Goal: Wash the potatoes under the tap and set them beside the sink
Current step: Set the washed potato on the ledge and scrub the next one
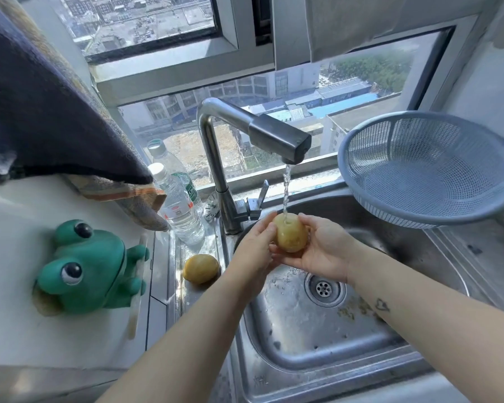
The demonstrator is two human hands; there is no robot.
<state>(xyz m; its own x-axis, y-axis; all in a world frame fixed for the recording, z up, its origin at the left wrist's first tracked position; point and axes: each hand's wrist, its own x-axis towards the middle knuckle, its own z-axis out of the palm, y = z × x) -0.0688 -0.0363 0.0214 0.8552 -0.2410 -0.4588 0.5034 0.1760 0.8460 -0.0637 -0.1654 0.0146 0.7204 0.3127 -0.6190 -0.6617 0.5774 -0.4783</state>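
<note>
- Potato (291,235) held under tap (274,135) stream, above sink (303,330) rear edge.
- Left hand (255,248) and right hand (323,251) grip it, fingers curled.
- Second potato (200,269) rests on sink left rim.

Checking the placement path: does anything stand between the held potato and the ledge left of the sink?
Nothing visible does: left hand and right hand hold the potato; the ledge carries a second potato and bottles, bare steel in front.

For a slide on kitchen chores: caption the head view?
Left hand and right hand hold a potato under the running tap; another potato lies left of the sink.
</note>
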